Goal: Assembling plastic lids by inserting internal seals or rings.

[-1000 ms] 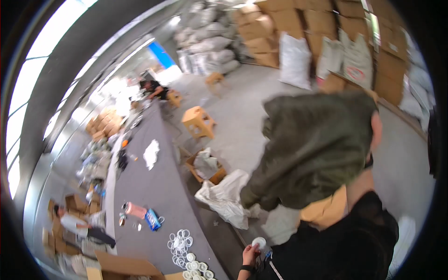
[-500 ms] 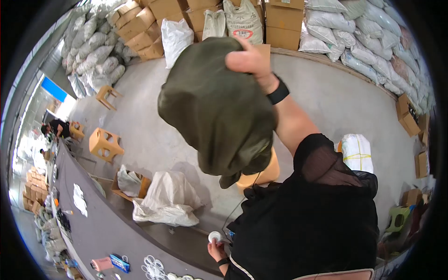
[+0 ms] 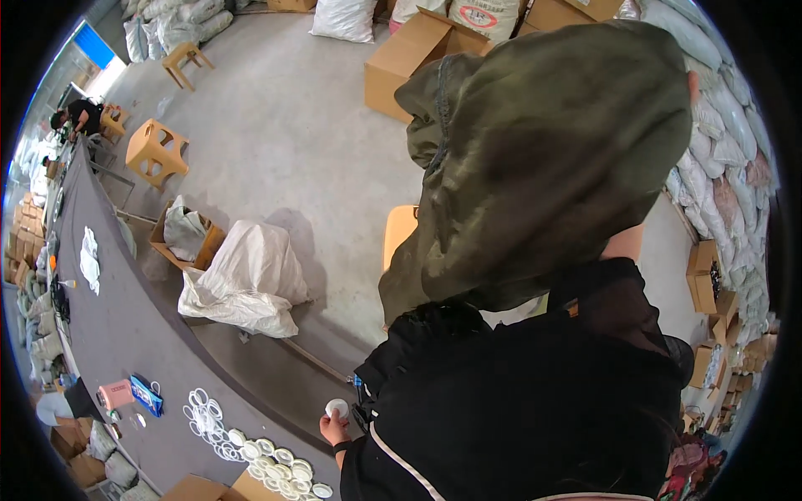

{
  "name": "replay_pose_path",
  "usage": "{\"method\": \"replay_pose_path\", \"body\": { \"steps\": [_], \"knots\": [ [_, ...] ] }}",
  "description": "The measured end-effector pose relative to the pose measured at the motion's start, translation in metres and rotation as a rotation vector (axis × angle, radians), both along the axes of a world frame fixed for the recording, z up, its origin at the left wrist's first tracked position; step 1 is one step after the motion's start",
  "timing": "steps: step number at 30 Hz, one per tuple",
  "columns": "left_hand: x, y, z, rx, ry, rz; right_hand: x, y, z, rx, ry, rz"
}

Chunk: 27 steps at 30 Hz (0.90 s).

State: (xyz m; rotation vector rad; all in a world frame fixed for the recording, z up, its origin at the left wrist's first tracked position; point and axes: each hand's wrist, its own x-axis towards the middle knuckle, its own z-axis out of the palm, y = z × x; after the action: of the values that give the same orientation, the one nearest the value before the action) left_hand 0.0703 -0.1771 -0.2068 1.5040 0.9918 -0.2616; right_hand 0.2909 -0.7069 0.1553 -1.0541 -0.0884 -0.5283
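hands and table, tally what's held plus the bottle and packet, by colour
Dark green: 1, a cloth in the right hand
White: 1, a disc in the left hand
Pink: 1, the bottle
Blue: 1, the packet
Total: 4

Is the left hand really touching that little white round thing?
Touching: the head view shows the left hand holding the white disc, with no gap at its lower edge.

The top (image 3: 518,401) is black, with a sheer right sleeve (image 3: 616,324). Pale edging (image 3: 401,460) curves along it. The wristband (image 3: 341,447) is black.
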Motion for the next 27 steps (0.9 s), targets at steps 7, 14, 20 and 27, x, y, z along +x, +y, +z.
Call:
{"method": "replay_pose_path", "body": {
  "steps": [7,14,20,27],
  "knots": [
    [0.006,-0.012,-0.002,0.188,-0.025,-0.192,-0.045,-0.094,-0.015,0.042,0.06,-0.21],
    [0.008,-0.03,0.025,0.268,-0.067,-0.258,-0.01,-0.083,-0.125,-0.542,0.783,0.174],
    [-0.007,-0.016,0.023,0.295,-0.039,-0.25,-0.008,-0.026,-0.317,-0.691,0.909,0.203],
    [-0.011,-0.019,0.06,0.114,-0.113,0.314,-0.059,-0.012,-0.385,-0.031,1.275,0.299]
  ]
}}
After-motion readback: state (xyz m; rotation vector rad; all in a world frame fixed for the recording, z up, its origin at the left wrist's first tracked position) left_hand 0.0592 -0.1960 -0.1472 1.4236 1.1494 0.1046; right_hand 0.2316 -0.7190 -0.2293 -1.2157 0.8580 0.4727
